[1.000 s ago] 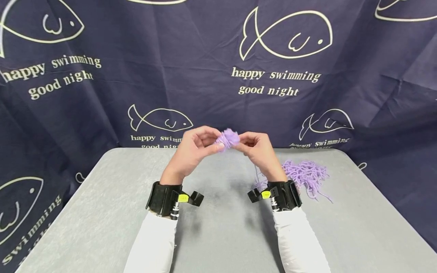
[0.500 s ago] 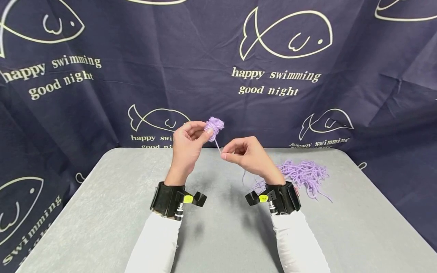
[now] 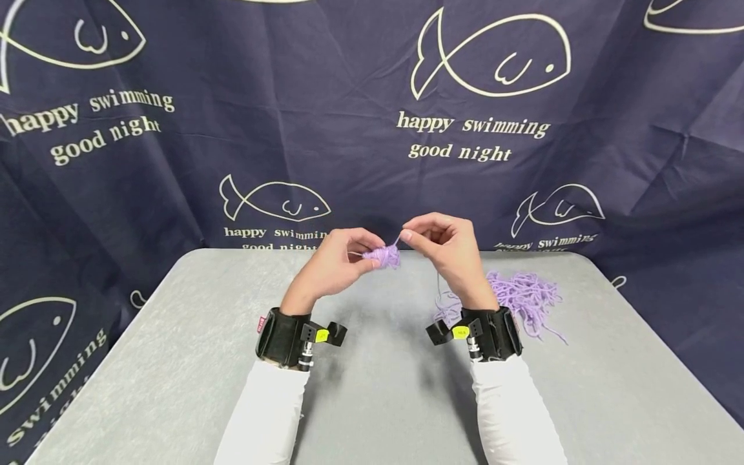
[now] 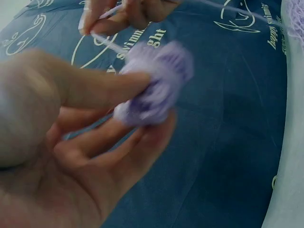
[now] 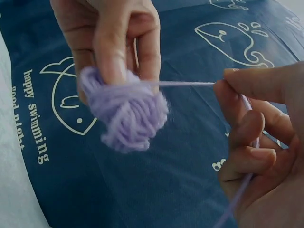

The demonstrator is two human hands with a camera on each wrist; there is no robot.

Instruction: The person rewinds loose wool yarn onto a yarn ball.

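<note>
While raised above the grey table (image 3: 174, 361), left hand (image 3: 334, 265) pinching small purple yarn ball (image 3: 383, 256) between thumb and fingers; just right, right hand (image 3: 447, 248) pinching taut yarn strand (image 5: 185, 84); farther right, loose yarn pile (image 3: 523, 294) on tabletop.

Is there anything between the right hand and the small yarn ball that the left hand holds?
Nothing visible stands between them. The left hand pinches the yarn ball, and only a short taut strand runs from the ball to the right hand, which pinches it. The loose yarn pile lies aside on the table.
</note>
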